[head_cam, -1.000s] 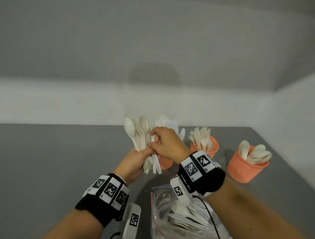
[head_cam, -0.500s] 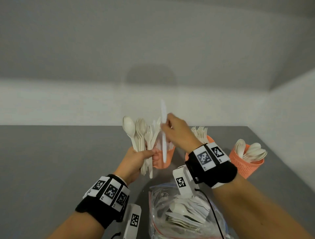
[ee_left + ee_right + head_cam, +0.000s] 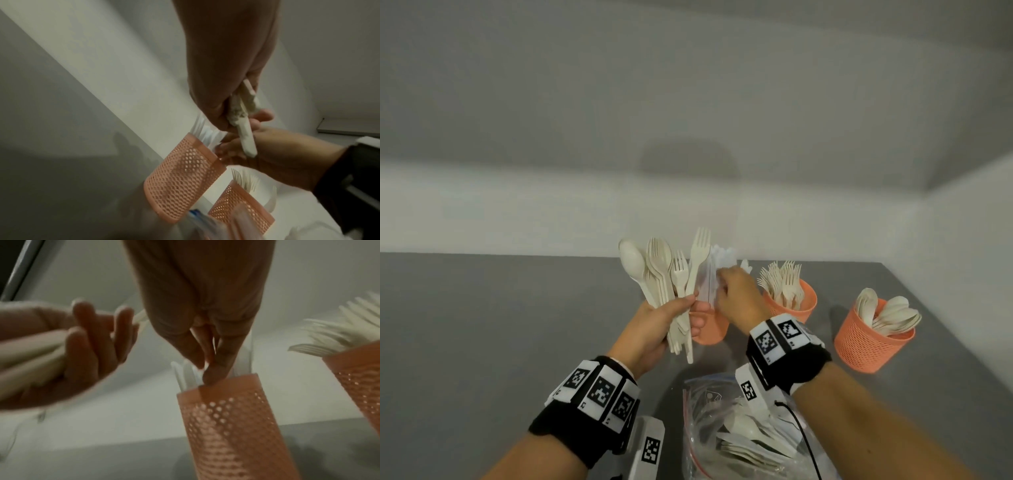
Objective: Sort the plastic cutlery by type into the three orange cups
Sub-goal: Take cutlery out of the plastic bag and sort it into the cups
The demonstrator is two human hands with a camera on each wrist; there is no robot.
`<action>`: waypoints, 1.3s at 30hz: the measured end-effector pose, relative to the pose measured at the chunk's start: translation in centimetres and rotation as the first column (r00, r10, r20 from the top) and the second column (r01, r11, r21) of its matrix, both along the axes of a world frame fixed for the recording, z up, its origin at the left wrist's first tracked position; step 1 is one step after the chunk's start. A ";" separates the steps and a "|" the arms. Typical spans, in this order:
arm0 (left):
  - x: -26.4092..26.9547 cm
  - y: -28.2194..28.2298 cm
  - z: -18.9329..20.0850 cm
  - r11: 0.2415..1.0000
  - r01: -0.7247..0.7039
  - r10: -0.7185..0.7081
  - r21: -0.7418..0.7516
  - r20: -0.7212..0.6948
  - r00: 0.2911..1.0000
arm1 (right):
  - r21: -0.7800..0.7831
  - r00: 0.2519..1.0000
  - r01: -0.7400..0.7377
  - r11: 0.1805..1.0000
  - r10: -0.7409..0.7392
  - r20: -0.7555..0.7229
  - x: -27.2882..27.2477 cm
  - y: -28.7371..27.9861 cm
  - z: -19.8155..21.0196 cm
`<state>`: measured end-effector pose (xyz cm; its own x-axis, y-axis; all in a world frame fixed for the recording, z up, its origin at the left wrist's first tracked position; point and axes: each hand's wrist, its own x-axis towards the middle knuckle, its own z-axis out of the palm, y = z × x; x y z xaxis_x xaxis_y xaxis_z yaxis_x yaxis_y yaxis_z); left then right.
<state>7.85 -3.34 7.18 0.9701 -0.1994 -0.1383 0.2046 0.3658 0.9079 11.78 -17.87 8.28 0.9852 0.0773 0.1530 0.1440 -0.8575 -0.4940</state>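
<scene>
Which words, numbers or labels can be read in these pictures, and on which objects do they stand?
No readable text.
Wrist bands: black-and-white square code markers, plus tiny marks too small to read.
Plastic bag: faint print, too blurred to read.
Orange cups and cutlery: no writing visible.

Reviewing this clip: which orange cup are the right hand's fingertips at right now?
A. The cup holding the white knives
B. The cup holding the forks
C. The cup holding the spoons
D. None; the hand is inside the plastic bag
A. In the right wrist view the right hand has its fingertips at the rim of the orange cup holding white knives; the fork cup and spoon cup stand apart.
</scene>
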 end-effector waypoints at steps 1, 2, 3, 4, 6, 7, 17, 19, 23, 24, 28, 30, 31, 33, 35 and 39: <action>0.0 0.1 0.1 1.000 0.006 -0.006 -0.021 -0.003 1.000 | 0.116 0.997 0.015 0.993 -0.024 0.070 -0.2 -0.1 0.7; -0.1 0.1 0.3 0.999 0.014 -0.014 -0.050 -0.011 1.000 | 0.248 0.991 0.010 0.969 -0.044 0.129 -0.5 -0.2 1.4; -0.1 0.0 0.3 0.997 0.025 -0.027 -0.077 -0.015 1.000 | 0.373 0.986 -0.028 0.927 -0.035 0.161 -1.0 -0.2 2.1; -0.2 -0.1 0.5 0.995 0.046 -0.047 -0.093 -0.014 0.999 | 0.475 0.991 -0.078 0.876 0.015 0.134 -1.7 0.0 2.7; -0.5 -0.5 0.9 0.988 0.122 -0.123 -0.093 -0.005 0.992 | 0.553 0.986 -0.121 0.824 0.162 -0.026 -2.7 0.5 3.2; -0.8 -0.8 1.1 0.982 0.169 -0.169 -0.080 0.003 0.986 | 0.567 0.977 -0.104 0.817 0.191 -0.096 -2.9 0.5 3.2; -2.0 -2.5 1.5 0.970 0.222 -0.222 -0.101 0.017 0.975 | 0.924 0.998 0.032 0.382 -0.053 -0.013 -5.1 -1.6 5.4; -2.6 -3.0 1.7 0.976 0.217 -0.217 -0.004 0.061 0.974 | 0.889 1.000 -0.016 0.458 0.026 0.005 -5.9 -1.8 5.9; -3.8 -4.2 2.3 0.962 0.268 -0.272 0.048 0.104 0.957 | 0.723 0.975 -0.026 0.690 0.177 -0.133 -6.9 -2.2 5.1; -4.0 -4.5 2.3 0.957 0.286 -0.290 0.050 0.099 0.952 | 0.721 0.966 -0.007 0.692 0.191 -0.174 -7.0 -2.5 4.9; -4.8 -5.3 2.7 0.940 0.338 -0.340 0.046 0.072 0.938 | 0.809 0.955 0.042 0.586 0.214 -0.205 -7.8 -4.1 5.1; -5.2 -5.9 3.0 0.945 0.325 -0.327 0.045 0.053 0.943 | 0.844 0.948 0.026 0.536 0.254 -0.190 -8.2 -4.9 5.3; -5.3 -6.2 3.1 0.950 0.312 -0.313 0.033 0.042 0.949 | 0.852 0.948 0.037 0.522 0.252 -0.196 -8.4 -5.2 5.3; -5.4 -6.8 3.1 0.956 0.294 -0.294 -0.013 0.026 0.955 | 0.859 0.954 0.109 0.500 0.189 -0.231 -8.1 -5.9 5.3; -5.4 -7.2 3.1 0.966 0.252 -0.253 -0.056 -0.018 0.967 | 0.893 0.965 0.175 0.415 0.109 -0.240 -7.2 -7.1 5.3; -5.4 -7.4 2.7 0.976 0.212 -0.213 -0.041 -0.024 0.977 | 0.932 0.982 0.165 0.321 -0.137 -0.127 -4.6 -11.4 5.5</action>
<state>2.45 -10.73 9.86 0.9007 -0.4065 -0.1531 0.3067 0.3455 0.8869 7.23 -29.25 13.73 0.9674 -0.2533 -0.0008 0.0430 0.1675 -0.9849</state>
